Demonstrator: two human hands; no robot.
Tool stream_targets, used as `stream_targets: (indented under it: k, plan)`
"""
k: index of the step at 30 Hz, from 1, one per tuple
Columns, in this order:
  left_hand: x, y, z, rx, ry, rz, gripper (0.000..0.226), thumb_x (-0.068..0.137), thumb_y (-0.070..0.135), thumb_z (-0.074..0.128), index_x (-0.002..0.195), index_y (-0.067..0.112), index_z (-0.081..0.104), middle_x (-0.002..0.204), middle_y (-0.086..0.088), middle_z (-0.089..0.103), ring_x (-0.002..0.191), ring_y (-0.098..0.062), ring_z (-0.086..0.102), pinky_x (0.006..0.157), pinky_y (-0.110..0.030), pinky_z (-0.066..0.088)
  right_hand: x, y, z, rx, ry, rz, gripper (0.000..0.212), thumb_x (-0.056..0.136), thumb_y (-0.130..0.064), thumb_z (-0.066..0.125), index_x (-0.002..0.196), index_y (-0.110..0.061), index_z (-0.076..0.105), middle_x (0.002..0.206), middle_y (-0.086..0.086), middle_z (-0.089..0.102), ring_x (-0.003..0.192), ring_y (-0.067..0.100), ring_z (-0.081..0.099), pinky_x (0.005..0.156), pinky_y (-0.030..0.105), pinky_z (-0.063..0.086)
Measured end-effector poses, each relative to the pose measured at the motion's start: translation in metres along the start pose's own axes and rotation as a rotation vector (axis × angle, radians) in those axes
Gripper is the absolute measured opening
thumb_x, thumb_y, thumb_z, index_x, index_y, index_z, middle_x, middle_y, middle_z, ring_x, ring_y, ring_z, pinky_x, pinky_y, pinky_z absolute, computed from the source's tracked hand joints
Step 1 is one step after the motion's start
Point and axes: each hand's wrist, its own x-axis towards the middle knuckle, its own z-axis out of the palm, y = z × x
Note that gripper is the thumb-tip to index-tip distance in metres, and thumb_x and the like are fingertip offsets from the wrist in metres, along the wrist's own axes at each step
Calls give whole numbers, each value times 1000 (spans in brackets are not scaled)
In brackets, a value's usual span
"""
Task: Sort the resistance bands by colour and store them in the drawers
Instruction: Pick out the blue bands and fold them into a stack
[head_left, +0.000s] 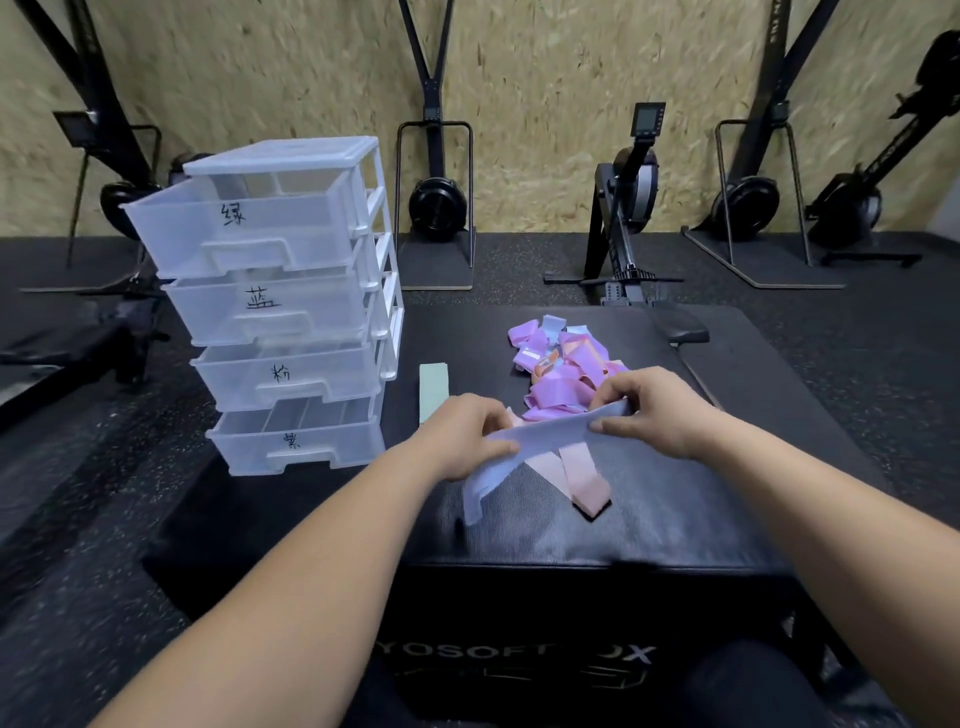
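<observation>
dim, even indoor light; wide-angle edge warp, slight motion blur.

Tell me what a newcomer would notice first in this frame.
Dead centre, the left hand and right hand pinch a pale blue fabric resistance band stretched between them over the black padded box. Just behind lies a tangled pile of purple, pink and blue bands. At left stands a translucent white four-drawer plastic tower with handwritten labels, top drawer pulled out, and a pale green band lying flat beside it.
</observation>
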Motion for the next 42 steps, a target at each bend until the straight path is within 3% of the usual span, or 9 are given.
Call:
stream_targets:
  k: [4, 7, 10, 19, 21, 28, 34, 37, 42]
  plan:
    - [-16, -6, 13, 313, 314, 192, 10, 95, 36, 72, 96, 27, 68, 97, 8, 61, 86, -22, 63, 69, -39, 50, -13, 0, 22, 41, 148, -20, 24, 81, -9, 85, 77, -30, 76, 80, -16, 74, 73, 1, 62, 69, 19, 47]
    - [-28, -17, 32, 384, 130, 188, 21, 92, 43, 75, 105, 28, 67, 103, 9, 62, 93, -22, 62, 74, -38, 50, -24, 14, 44, -13, 138, -11, 35, 78, -6, 86, 76, -37, 72, 92, -15, 72, 83, -1, 64, 73, 21, 48]
    - [-39, -30, 52, 249, -143, 27, 32, 87, 55, 78, 109, 34, 69, 97, 18, 68, 94, -12, 60, 87, -37, 53, -36, 29, 64, -140, 99, -10, 41, 71, -5, 88, 76, -42, 72, 101, -15, 68, 91, 9, 65, 79, 32, 52]
    - [-19, -27, 51, -183, 67, -83, 16, 90, 21, 77, 104, 29, 75, 93, 13, 75, 78, -4, 65, 82, -23, 51, -40, 31, 66, -73, 120, -47, 29, 78, -10, 91, 80, -36, 79, 113, -8, 66, 93, 14, 65, 79, 23, 51]
    - [-11, -18, 50, -248, 80, -77, 18, 92, 23, 77, 109, 29, 75, 97, 15, 76, 85, -6, 68, 85, -24, 53, -39, 27, 60, 13, 110, -20, 29, 79, -9, 90, 81, -36, 79, 111, -12, 70, 93, 14, 68, 78, 14, 50]
    - [10, 19, 66, -455, -78, -36, 36, 99, 30, 70, 135, 31, 66, 125, 14, 72, 121, -2, 64, 106, -32, 53, -33, 5, 49, 490, 40, 70, 32, 88, 9, 73, 103, -18, 81, 103, -2, 81, 101, 15, 77, 93, 32, 61]
    - [19, 22, 76, -434, -33, -107, 11, 92, 24, 80, 90, 23, 69, 78, 9, 55, 70, -9, 49, 67, -24, 42, -29, 17, 50, 624, -1, 155, 45, 90, 17, 61, 117, -15, 77, 115, 4, 80, 110, 22, 76, 99, 40, 58]
    - [22, 10, 73, -428, 1, -157, 15, 88, 27, 82, 90, 15, 73, 84, 7, 66, 74, -11, 57, 69, -31, 52, -26, 35, 56, 358, 42, 198, 40, 90, 3, 70, 113, -28, 77, 117, -7, 77, 101, 18, 76, 94, 36, 60]
    - [19, -3, 68, -554, 45, -244, 10, 90, 20, 83, 88, 21, 74, 87, 3, 72, 75, -8, 62, 63, -19, 50, -27, 61, 86, -259, -213, 167, 34, 85, -40, 78, 118, -44, 72, 107, -9, 59, 93, 16, 64, 86, 33, 52]
